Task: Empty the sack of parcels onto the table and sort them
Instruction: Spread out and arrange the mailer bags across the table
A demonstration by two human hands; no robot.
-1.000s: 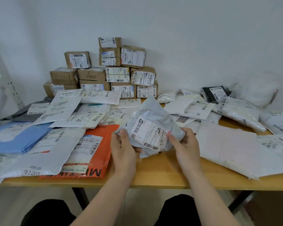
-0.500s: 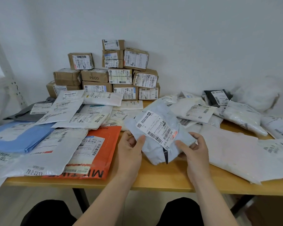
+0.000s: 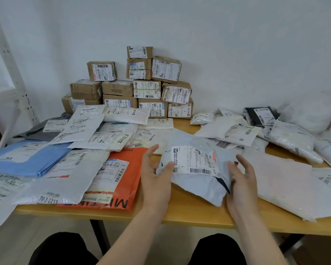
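A pale blue-grey soft parcel (image 3: pixel 197 180) with a white barcode label lies flat on the wooden table (image 3: pixel 189 213) in front of me. My left hand (image 3: pixel 155 175) is at its left edge, fingers stretched out and thumb resting on the parcel's corner. To the parcel's right, my right hand (image 3: pixel 241 180) has its fingers spread and touches the parcel's edge. Neither hand grips it. The crumpled white sack (image 3: pixel 310 115) lies at the back right against the wall.
Brown cardboard boxes (image 3: pixel 141 88) are stacked against the wall. Flat mailers cover the left: an orange one (image 3: pixel 122 180), a blue one (image 3: pixel 27 157), several white ones (image 3: pixel 80 125). More white bags (image 3: pixel 290 140) and a black one (image 3: pixel 260 115) lie right. A white shelf frame (image 3: pixel 11 73) stands far left.
The blue-grey parcel, held up in both hands before, has been turned label-up and laid on the table. Both hands have loosened and spread at its sides.
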